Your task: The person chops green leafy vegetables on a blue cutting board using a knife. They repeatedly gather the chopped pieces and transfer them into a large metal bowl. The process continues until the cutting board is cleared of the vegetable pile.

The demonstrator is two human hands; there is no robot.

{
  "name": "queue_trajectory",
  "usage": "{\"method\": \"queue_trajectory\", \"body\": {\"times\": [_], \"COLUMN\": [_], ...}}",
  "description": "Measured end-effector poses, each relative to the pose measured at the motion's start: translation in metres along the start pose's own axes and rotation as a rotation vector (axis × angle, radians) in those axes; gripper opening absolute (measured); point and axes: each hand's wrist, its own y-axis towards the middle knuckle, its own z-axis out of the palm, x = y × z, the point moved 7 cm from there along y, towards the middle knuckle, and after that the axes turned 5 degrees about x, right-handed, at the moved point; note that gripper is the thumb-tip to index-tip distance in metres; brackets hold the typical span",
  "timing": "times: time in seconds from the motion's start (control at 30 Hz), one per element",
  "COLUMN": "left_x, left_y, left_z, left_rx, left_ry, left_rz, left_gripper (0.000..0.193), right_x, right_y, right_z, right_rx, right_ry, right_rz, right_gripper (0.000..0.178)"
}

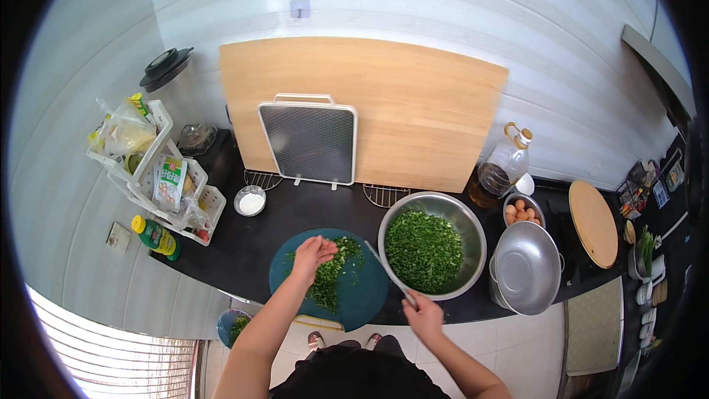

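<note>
My right hand [423, 314] is closed round the handle of a kitchen knife [385, 270]. The blade, seen nearly edge-on, points away from me between the round green cutting board [369, 297] and a large steel bowl [478, 257]. Over the board's left part is my left hand [314, 256], its fingers stretched out and nothing visible in them. Beside and under it, chopped greens [323, 293] lie scattered across the board; whether the fingers touch them I cannot tell. The steel bowl to the right holds a big heap of finely chopped greens [422, 250].
A small bowl of white powder [251, 202] stands behind the board. To the right are an oil jug [498, 174], a bowl of eggs [521, 213] and a metal pot [526, 266]. A tiered rack [159, 170] and a green bottle [157, 239] stand left. A bin [227, 327] is below.
</note>
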Motion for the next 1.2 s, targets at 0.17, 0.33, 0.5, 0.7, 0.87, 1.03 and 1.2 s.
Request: {"method": "queue_trajectory", "body": {"times": [0.17,0.33,0.5,0.7,0.87,1.03,1.2], "left_x": [0.014,0.044,0.056,0.057,0.06,0.066,0.068], "left_y": [-0.029,-0.048,-0.052,-0.048,-0.041,-0.031,-0.029], "left_z": [-0.072,-0.113,-0.131,-0.15,-0.162,-0.163,-0.163], "left_rx": [-0.147,-0.178,-0.132,-0.117,-0.126,-0.103,-0.074], "left_ry": [0.009,0.035,0.045,0.081,0.159,0.239,0.231], "left_rz": [-0.03,-0.13,-0.184,-0.198,-0.176,-0.188,-0.191], "left_gripper": [0.025,0.024,0.023,0.021,0.019,0.017,0.017], "right_x": [-0.002,-0.024,-0.029,-0.009,0.005,0.009,0.003], "right_y": [0.011,0.039,0.064,0.079,0.065,0.061,0.085], "right_z": [0.081,0.122,0.142,0.153,0.153,0.144,0.145], "right_rx": [-0.022,-0.06,-0.076,-0.005,0.154,0.01,-0.071], "right_ry": [-0.022,-0.181,-0.302,-0.366,-0.382,-0.332,-0.417], "right_rz": [0.031,0.116,0.059,-0.144,-0.268,-0.259,-0.092], "right_gripper": [0.029,0.028,0.027,0.025,0.024,0.026,0.029]}}
